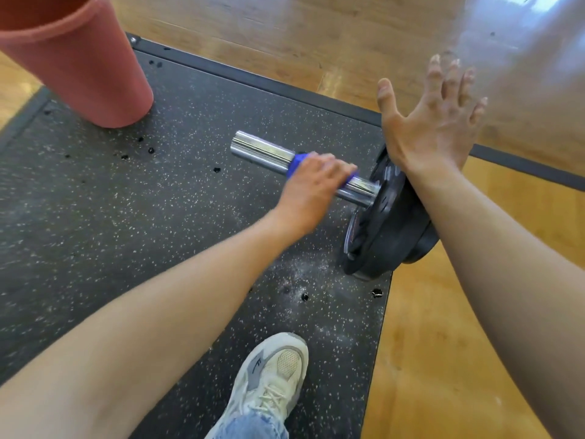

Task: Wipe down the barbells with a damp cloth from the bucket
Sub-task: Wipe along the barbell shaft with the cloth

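Left hand (311, 182) wrapped round blue cloth (299, 160) on barbell (262, 152) sleeve, mid-wipe, just outside black plate (389, 226). Right hand (433, 122) spread flat, holding nothing, raised above plate, probably for balance. Bucket (79, 64) parked on mat (158, 232) near bar end for re-wetting.

A dark rubber mat (95, 217), flecked with pale specks, covered the middle of a light wooden floor (443, 359). A salmon-coloured bucket (82, 68) stood on the mat's far left part. A black weight plate (389, 229) stood on edge at the mat's right border, just beside the wood. Small dark wet spots (151, 150) dotted the mat near the bucket and the plate. A pale sneaker (272, 372) was planted on the mat's near edge
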{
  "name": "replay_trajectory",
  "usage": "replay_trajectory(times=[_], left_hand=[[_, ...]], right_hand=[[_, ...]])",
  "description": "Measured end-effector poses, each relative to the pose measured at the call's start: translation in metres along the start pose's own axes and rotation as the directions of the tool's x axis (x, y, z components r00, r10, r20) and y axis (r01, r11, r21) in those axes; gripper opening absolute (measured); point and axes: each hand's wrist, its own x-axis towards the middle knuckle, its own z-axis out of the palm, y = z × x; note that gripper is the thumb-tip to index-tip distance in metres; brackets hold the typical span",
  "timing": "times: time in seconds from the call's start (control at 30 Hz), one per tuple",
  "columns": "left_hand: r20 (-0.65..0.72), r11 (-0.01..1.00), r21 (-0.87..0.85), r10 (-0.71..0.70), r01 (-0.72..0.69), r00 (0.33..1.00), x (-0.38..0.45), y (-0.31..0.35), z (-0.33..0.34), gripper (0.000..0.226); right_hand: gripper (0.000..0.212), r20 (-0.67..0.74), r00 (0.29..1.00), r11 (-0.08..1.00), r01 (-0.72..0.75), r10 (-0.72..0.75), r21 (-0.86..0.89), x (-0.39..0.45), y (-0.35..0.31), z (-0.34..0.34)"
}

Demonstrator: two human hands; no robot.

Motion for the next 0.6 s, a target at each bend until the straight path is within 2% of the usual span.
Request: replay_trajectory(times=[0.07,0.1,0.13,0.17,0.27,0.33,0.4,0.47,0.5,0.53,0.6], left_hand=[[0.022,0.975,0.032,-0.221,0.220,0.975,-0.005,-0.025,-0.007,0.074],[0.056,0.960,0.044,-0.280,0.278,0.958,-0.009,-0.028,-0.009,0.075],[0.063,0.957,0.039,-0.290,0.288,0.955,-0.014,-0.022,-0.011,0.076],[0.064,0.970,0.033,-0.241,0.239,0.968,-0.018,-0.009,-0.012,0.077],[0.027,0.998,-0.042,0.037,-0.036,0.999,-0.032,0.033,-0.003,0.069],[0.066,0.996,-0.041,0.087,-0.084,0.994,-0.037,0.032,-0.007,0.072],[0.068,0.999,0.014,-0.053,0.053,0.996,-0.044,0.010,-0.014,0.078],[0.018,0.965,0.042,-0.261,0.260,0.965,-0.055,-0.012,-0.018,0.076],[0.029,0.947,0.052,-0.320,0.318,0.947,-0.061,-0.016,-0.020,0.074],[0.029,0.942,0.045,-0.334,0.333,0.942,-0.065,-0.013,-0.020,0.071],[0.031,0.967,0.026,-0.256,0.255,0.966,-0.068,0.014,-0.019,0.072]], right_hand=[[0.093,-0.005,1.000,1.000,-0.002,0.002,-0.005,-0.012,-0.002,-0.001],[0.093,-0.005,1.000,1.000,-0.007,0.007,0.000,-0.018,-0.003,-0.002],[0.093,-0.002,1.000,1.000,-0.011,0.011,0.005,-0.024,-0.005,-0.003],[0.093,0.000,1.000,1.000,-0.013,0.013,0.011,-0.031,-0.006,-0.004],[0.093,-0.023,0.999,0.999,-0.022,0.023,0.030,-0.054,-0.006,-0.006],[0.091,-0.048,0.999,0.999,-0.023,0.025,0.036,-0.069,-0.004,-0.008],[0.091,-0.057,0.998,1.000,-0.004,0.006,0.027,-0.086,-0.004,-0.009],[0.090,-0.070,0.997,1.000,0.015,-0.014,0.024,-0.102,-0.005,-0.009],[0.089,-0.080,0.997,1.000,0.021,-0.019,0.024,-0.109,-0.006,-0.008],[0.088,-0.092,0.995,0.999,0.025,-0.023,0.021,-0.117,-0.007,-0.008],[0.086,-0.124,0.992,0.999,0.035,-0.032,0.017,-0.131,-0.009,-0.007]])
